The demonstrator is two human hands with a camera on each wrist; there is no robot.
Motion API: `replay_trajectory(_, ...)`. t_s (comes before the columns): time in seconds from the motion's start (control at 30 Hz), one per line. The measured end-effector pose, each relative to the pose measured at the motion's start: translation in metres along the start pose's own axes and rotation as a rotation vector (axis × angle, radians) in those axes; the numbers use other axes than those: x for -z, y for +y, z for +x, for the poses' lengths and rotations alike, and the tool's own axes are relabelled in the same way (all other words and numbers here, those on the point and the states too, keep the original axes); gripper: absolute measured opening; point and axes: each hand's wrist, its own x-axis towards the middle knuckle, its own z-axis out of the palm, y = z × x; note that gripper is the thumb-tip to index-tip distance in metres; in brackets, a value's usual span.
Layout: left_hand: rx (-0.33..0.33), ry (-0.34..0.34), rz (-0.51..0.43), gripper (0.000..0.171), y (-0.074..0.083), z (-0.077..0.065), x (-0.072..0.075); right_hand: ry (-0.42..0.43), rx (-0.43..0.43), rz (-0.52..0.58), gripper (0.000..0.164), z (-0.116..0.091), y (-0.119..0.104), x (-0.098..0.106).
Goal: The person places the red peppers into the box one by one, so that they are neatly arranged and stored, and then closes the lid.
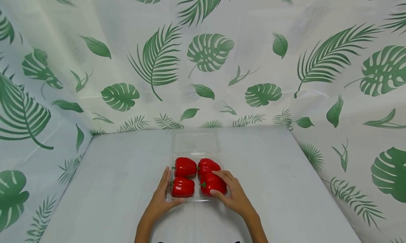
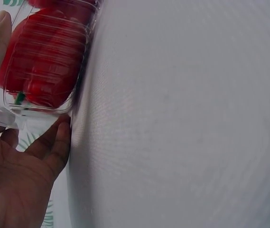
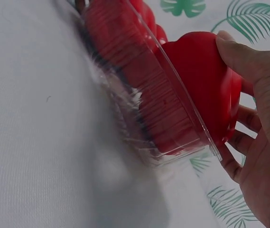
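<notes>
The clear plastic container (image 1: 200, 199) stood on the white surface (image 1: 285, 186), with its lid (image 1: 195, 143) folded open toward the rear. Four red bell peppers occupied the container in two rows of two. The rear left pepper (image 1: 185, 167), front left pepper (image 1: 183, 187) and rear right pepper (image 1: 209, 164) lay on their sides, stems directed left.

The right hand (image 1: 234, 193) grasped the front right pepper (image 1: 214, 184) between thumb and fingers, at its right side. This pepper was positioned at the container's front right corner, its upper part above the rim, and partly covered the rear right pepper in the head view.

The left hand (image 1: 161, 198) was unclenched: its extended fingers lay along the container's left wall and its thumb along the front edge. Leaf-patterned sheeting (image 1: 253, 68) enclosed the rear and both sides.
</notes>
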Motion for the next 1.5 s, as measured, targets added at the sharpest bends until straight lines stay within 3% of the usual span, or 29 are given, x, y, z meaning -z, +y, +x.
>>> replay_trajectory(0.33,-0.006,-0.009,0.005,0.112,0.001,0.000,0.000,0.025,0.066,-0.081,0.052,0.002,0.003,-0.003)
replay_trajectory(0.63,-0.004,-0.001,0.004,0.112,0.003,0.000,0.001,0.024,0.029,-0.117,0.053,0.004,0.003,-0.005)
replay_trajectory(1.13,-0.014,0.003,0.007,0.112,0.001,0.001,0.002,0.044,0.047,-0.084,0.050,0.007,0.004,-0.008)
replay_trajectory(1.5,-0.015,-0.011,-0.006,0.111,-0.001,0.000,0.003,0.041,0.051,-0.190,0.050,0.009,0.004,-0.012)
